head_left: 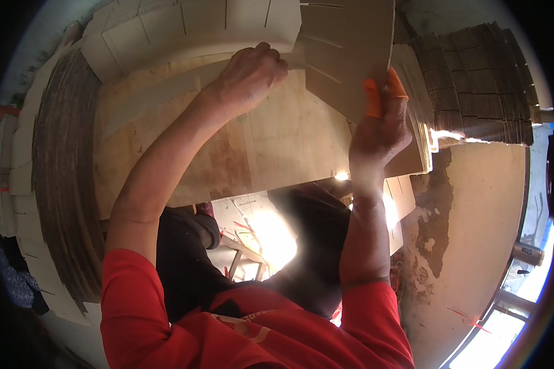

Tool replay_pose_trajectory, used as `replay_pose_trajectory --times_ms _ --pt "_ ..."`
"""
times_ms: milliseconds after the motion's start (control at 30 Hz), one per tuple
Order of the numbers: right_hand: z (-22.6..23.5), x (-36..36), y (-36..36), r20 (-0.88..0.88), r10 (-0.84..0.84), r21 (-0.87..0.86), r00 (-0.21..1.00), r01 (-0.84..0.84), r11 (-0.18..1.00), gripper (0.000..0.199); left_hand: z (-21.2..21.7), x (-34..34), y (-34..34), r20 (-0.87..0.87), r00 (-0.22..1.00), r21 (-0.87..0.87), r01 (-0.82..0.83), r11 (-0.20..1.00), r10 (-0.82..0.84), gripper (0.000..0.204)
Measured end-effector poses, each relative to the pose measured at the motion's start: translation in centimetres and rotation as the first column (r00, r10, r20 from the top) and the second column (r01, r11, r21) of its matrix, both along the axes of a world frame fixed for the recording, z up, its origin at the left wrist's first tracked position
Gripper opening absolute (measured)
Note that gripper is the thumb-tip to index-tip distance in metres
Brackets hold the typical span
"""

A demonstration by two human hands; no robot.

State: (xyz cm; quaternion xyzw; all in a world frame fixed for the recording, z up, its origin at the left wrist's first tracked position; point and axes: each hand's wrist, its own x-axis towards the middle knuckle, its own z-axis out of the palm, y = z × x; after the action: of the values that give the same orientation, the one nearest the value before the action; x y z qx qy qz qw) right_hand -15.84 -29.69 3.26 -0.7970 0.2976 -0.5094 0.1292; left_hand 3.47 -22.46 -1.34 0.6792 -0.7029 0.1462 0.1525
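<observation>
My right hand (380, 130), with orange covers on the thumb and a finger, grips the edge of a slotted cardboard sheet (345, 43). The sheet is held up at the far right of a wooden board (271, 147), its cut slots showing as pale lines. My left hand (252, 77) is closed above the board's far part, fingers curled. Whatever it may hold is hidden by the fingers. Just beyond it lies a greyish band (172, 86), which could be a cardboard strip or a shadow. Pale slotted cardboard sheets (209, 21) stand along the far side.
A tall stack of cardboard (68, 172) rises at the left of the board. Further stacked slotted cardboard (474, 86) is at the far right, above a stained pale surface (474, 203). My legs are under the board, beside bright glare on the floor.
</observation>
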Motion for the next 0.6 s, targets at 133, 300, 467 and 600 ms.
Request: replay_pose_trajectory --times_ms 133,300,467,600 --pt "-0.9 0.3 -0.4 -0.049 0.016 -0.03 0.999 -0.017 0.999 0.029 1.2 -1.9 0.9 -0.029 0.995 -0.123 0.087 0.989 -0.091 0.013" --pt "-0.5 0.4 -0.1 -0.242 0.046 0.034 0.969 -0.039 0.999 0.038 2.1 -3.6 2.1 -0.001 0.994 -0.158 0.109 0.981 -0.11 0.016" --pt "-0.3 0.0 -0.5 -0.464 0.013 -0.103 0.886 -0.069 0.992 0.048 1.5 -3.0 2.7 0.005 0.999 -0.138 0.042 0.99 -0.041 0.017" --pt "-0.6 0.3 -0.3 -0.456 0.076 0.047 0.887 -0.062 0.997 0.05 1.4 -2.7 3.0 -0.014 0.999 -0.174 0.048 0.984 -0.051 0.016"
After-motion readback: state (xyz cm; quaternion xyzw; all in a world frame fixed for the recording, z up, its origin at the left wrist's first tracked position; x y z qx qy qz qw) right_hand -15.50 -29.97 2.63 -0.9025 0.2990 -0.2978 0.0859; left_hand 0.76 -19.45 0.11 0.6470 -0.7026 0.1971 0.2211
